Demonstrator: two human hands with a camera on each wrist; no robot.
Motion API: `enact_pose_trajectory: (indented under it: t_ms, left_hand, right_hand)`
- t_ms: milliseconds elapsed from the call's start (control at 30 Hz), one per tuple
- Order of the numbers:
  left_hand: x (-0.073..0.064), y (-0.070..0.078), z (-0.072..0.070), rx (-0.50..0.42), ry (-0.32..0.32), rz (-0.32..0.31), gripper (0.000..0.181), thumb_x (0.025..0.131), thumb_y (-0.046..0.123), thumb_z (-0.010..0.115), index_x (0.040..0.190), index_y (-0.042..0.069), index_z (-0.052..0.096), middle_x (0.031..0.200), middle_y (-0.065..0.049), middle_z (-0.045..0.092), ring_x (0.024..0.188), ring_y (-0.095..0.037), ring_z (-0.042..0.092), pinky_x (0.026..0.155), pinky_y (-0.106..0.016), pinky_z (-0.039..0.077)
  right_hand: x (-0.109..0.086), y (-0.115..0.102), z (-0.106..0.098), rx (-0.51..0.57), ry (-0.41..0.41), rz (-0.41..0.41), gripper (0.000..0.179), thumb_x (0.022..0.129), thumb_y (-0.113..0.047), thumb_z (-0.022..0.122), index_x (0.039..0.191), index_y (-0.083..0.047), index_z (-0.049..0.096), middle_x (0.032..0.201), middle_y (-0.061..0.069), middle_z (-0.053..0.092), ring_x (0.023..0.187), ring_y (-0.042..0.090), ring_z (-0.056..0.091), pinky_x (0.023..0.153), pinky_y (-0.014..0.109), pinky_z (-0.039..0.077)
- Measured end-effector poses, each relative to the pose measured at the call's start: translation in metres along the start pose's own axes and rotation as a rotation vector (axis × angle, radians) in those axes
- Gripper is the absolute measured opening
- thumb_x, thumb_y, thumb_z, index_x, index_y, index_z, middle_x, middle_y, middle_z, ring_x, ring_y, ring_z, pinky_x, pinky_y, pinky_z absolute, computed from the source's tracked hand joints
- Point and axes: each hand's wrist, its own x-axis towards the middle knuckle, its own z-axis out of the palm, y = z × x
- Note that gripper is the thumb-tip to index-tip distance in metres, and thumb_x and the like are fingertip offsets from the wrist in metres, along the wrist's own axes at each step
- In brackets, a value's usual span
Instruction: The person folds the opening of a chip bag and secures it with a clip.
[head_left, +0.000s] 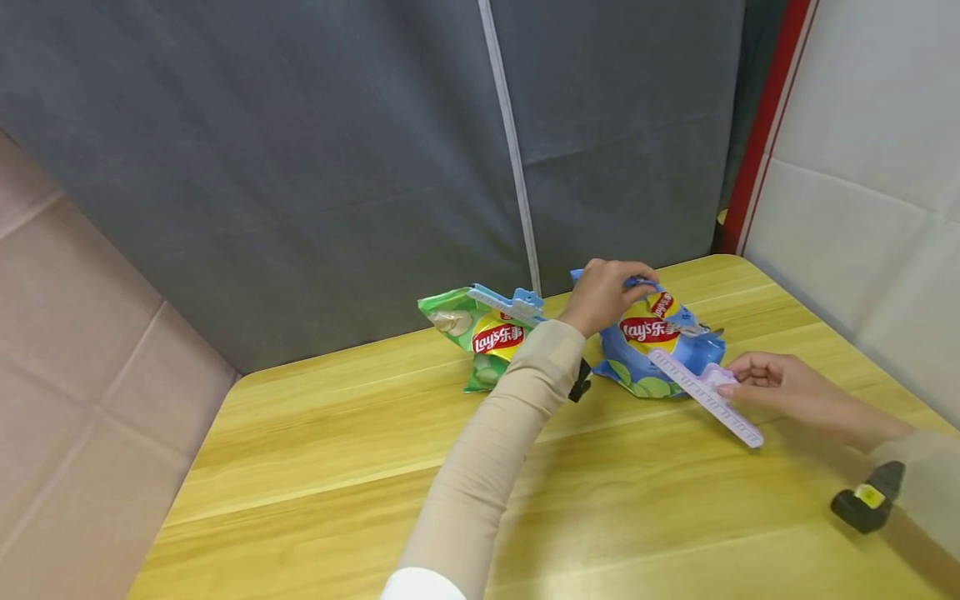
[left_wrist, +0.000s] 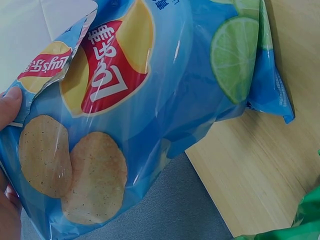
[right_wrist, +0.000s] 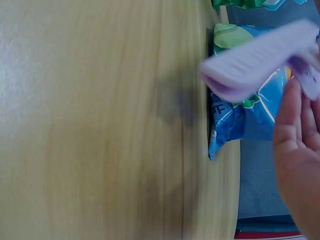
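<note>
A blue Lay's chip bag (head_left: 622, 350) stands on the table at the right, its torn top edge folded over. My left hand (head_left: 603, 293) pinches that top edge between thumb and fingers; the left wrist view shows the thumb on the folded flap of the chip bag (left_wrist: 165, 60). In front of the bag, my right hand (head_left: 783, 387) holds a long lilac bag clip (head_left: 708, 400) by its handle. In the right wrist view the clip (right_wrist: 260, 60) hangs before the bag (right_wrist: 260, 115), and its long jaws look slightly parted at the near end.
Left of the blue bag stands a green Lay's bag (head_left: 487, 337) with a light blue clip (head_left: 510, 304) across its top, partly behind my left arm. A grey curtain (head_left: 337, 167) borders the wooden table (head_left: 337, 467) at the back, and a white panel (head_left: 870, 167) rises at the right.
</note>
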Motion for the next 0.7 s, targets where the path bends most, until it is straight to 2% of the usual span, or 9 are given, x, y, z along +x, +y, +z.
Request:
enact_pose_trajectory:
  t_ms: [100, 167, 433, 700]
  left_hand:
    - [-0.001, 0.000, 0.000, -0.012, 0.008, 0.008, 0.022, 0.084, 0.028, 0.058, 0.102, 0.019, 0.067, 0.096, 0.010, 0.065, 0.082, 0.002, 0.057, 0.076, -0.010, 0.037]
    - [-0.001, -0.001, 0.000, -0.011, 0.002, 0.006, 0.022, 0.084, 0.028, 0.058, 0.102, 0.019, 0.067, 0.097, 0.010, 0.065, 0.082, 0.001, 0.057, 0.075, -0.010, 0.037]
    - [0.000, -0.001, -0.002, 0.015, -0.026, -0.008, 0.024, 0.085, 0.029, 0.057, 0.105, 0.021, 0.066, 0.100, 0.011, 0.064, 0.088, 0.001, 0.057, 0.093, -0.015, 0.027]
    - [0.000, -0.001, -0.002, 0.037, -0.024, 0.002, 0.023, 0.085, 0.029, 0.057, 0.105, 0.021, 0.066, 0.100, 0.011, 0.064, 0.087, 0.001, 0.057, 0.093, -0.015, 0.026]
  right_hand:
    - [0.000, 0.000, -0.003, -0.014, 0.054, 0.012, 0.022, 0.087, -0.016, 0.057, 0.101, 0.001, 0.052, 0.083, -0.005, 0.057, 0.070, 0.006, 0.050, 0.061, 0.020, 0.044]
    - [0.000, 0.001, -0.005, -0.009, 0.074, 0.011, 0.022, 0.087, -0.015, 0.056, 0.102, 0.001, 0.051, 0.082, -0.007, 0.058, 0.070, 0.006, 0.051, 0.061, 0.020, 0.044]
    - [0.000, 0.003, -0.009, 0.064, 0.125, -0.064, 0.014, 0.086, -0.007, 0.057, 0.100, -0.007, 0.054, 0.082, -0.009, 0.062, 0.072, 0.003, 0.055, 0.063, 0.013, 0.043]
    - [-0.001, 0.002, -0.014, 0.014, 0.197, -0.055, 0.024, 0.084, -0.010, 0.061, 0.106, -0.002, 0.053, 0.083, -0.014, 0.059, 0.072, -0.002, 0.053, 0.062, 0.011, 0.043]
